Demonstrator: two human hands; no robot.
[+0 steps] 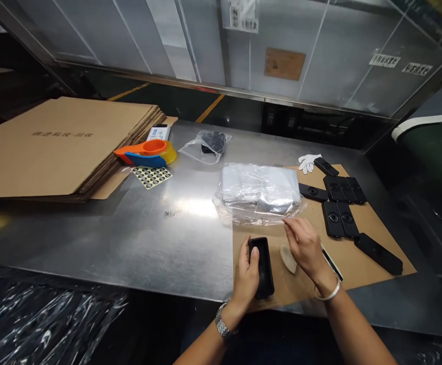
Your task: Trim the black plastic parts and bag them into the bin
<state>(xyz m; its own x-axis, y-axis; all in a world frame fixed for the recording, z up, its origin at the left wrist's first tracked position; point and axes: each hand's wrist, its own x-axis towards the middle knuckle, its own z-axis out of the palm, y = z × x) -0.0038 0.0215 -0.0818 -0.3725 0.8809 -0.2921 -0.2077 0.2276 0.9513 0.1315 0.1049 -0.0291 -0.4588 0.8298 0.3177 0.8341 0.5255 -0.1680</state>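
Left hand [247, 274]: grip wrapped around open black case [264, 263], over near edge of brown cardboard sheet [342, 248] on metal desk [190, 248]. Right hand [305, 244]: fingertips pressed together, can't tell if anything's between them. Beige pad [288, 259] beside it; white-edged strip [332, 263] partly hidden by right wrist. Clear bag of pale blocks [261, 185] blocks the way just beyond both hands. Right: black pieces [334, 220], white glove [307, 163] farther. Far left: cardboard stack [53, 147], tape dispenser [145, 152], sticker sheet [152, 176].
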